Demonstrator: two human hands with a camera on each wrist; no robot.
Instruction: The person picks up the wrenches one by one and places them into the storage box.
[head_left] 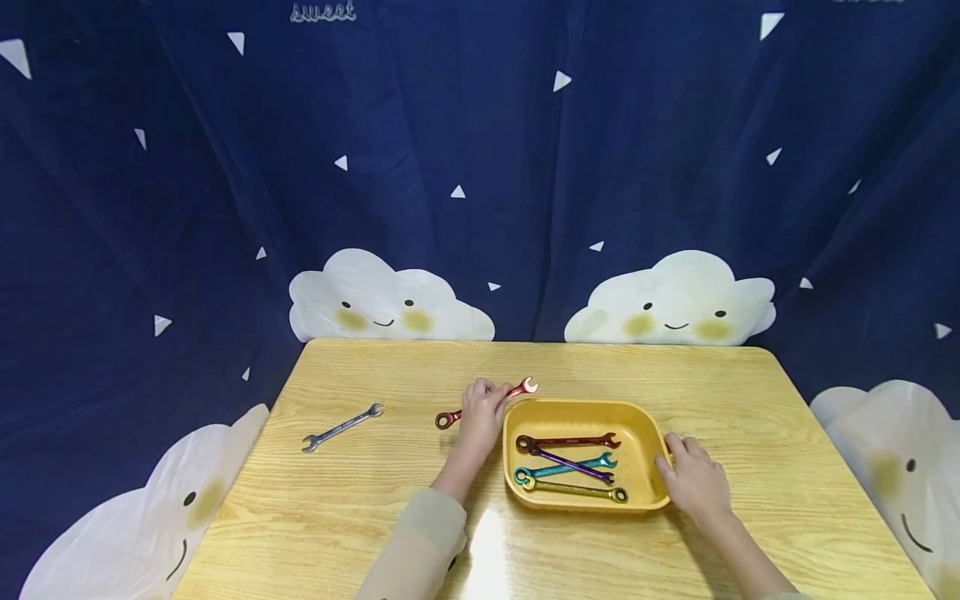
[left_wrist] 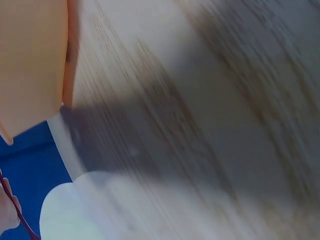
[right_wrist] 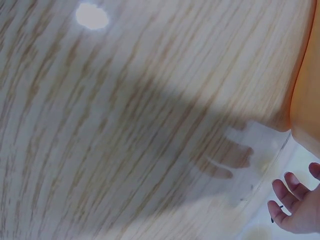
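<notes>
My left hand (head_left: 482, 412) grips a red combination wrench (head_left: 522, 387) by its middle, just off the left side of a yellow plastic tub (head_left: 637, 425). Its open-end jaw points toward the tub's back left corner, and the ring end sticks out to the left. In the left wrist view, part of the red wrench (left_wrist: 19, 214) shows beside the fingers. My right hand (head_left: 697, 479) holds the tub's right rim, thumb over the edge. Inside the tub lie a dark red wrench (head_left: 573, 442), a purple wrench (head_left: 573, 465), a teal wrench (head_left: 566, 468) and a gold wrench (head_left: 573, 488).
A silver double open-end wrench (head_left: 342, 427) lies on the left part of the wooden table (head_left: 360, 517). Behind the table hangs a dark blue curtain (head_left: 420, 125) printed with clouds and triangles.
</notes>
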